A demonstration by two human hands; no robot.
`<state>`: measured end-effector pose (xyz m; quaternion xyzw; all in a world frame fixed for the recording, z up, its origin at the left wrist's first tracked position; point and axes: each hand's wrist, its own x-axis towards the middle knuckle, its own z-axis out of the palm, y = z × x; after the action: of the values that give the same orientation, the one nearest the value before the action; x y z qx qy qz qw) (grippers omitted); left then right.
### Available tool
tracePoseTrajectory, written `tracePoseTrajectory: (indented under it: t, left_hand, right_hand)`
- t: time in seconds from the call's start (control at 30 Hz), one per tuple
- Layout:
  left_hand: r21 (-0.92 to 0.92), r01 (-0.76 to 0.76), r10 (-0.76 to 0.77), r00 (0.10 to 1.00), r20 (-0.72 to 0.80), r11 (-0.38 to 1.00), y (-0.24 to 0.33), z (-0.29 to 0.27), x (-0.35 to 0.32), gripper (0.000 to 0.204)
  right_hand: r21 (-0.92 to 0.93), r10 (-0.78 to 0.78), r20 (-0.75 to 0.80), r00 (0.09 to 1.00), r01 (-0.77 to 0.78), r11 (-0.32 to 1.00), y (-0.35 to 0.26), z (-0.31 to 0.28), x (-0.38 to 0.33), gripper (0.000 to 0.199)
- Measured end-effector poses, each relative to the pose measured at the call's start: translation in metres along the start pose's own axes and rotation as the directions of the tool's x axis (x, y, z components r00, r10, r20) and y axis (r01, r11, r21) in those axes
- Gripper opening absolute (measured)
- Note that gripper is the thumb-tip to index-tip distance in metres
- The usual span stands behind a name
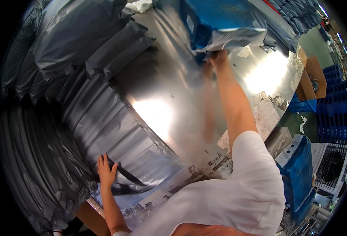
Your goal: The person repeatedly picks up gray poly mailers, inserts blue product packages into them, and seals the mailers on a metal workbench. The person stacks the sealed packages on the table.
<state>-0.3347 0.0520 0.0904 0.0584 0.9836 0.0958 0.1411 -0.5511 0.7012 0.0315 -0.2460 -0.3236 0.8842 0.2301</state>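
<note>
left hand (106, 173) on bag (140, 163), right hand (220, 59) at blue package (220, 17)

Passage left over middle of metal table (185, 114)
The left is walled by stacked grey bags (71, 37); the far side is partly blocked by a blue package (224, 13), the right edge by crumpled wrapping (264, 114).

My shirt (205, 200): white, soft fabric, creased across chest and shoulder. Neckline (177, 227): curved edge. Right sleeve (249, 147): short, loose, same white, plain hem. Left sleeve (121, 234): only white edge shows. Right forearm (233, 102), left forearm (113, 206): bare. My left hand (106, 175), right hand (219, 59): bare; latter partly hidden.
</note>
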Motion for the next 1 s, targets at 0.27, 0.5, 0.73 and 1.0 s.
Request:
tracePoseTrajectory:
  t: [0.27,0.5,0.73,1.0]
  left_hand:
    - [-0.083,-0.092,0.079,0.986,-0.149,0.992,0.019,-0.018,-0.001,0.073]
    - [-0.108,-0.179,0.192,0.974,0.117,0.978,0.027,-0.031,-0.058,0.063]
    - [0.264,-0.225,0.246,0.968,-0.05,0.938,0.04,0.078,-0.147,0.062]
    - [0.141,-0.311,0.341,0.883,-0.324,0.94,0.032,0.101,-0.159,0.052]
  right_hand:
    - [-0.85,0.175,0.062,0.983,-0.04,0.525,-0.022,-0.021,-0.087,0.046]
    - [-0.703,0.843,0.31,0.439,0.703,-0.108,-0.074,-0.06,-0.322,0.049]
    - [-0.284,0.735,-0.155,0.66,0.683,-0.673,-0.162,-0.129,-0.435,0.035]
    - [0.078,0.106,-0.069,0.992,0.112,-0.991,-0.204,-0.208,-0.433,0.081]
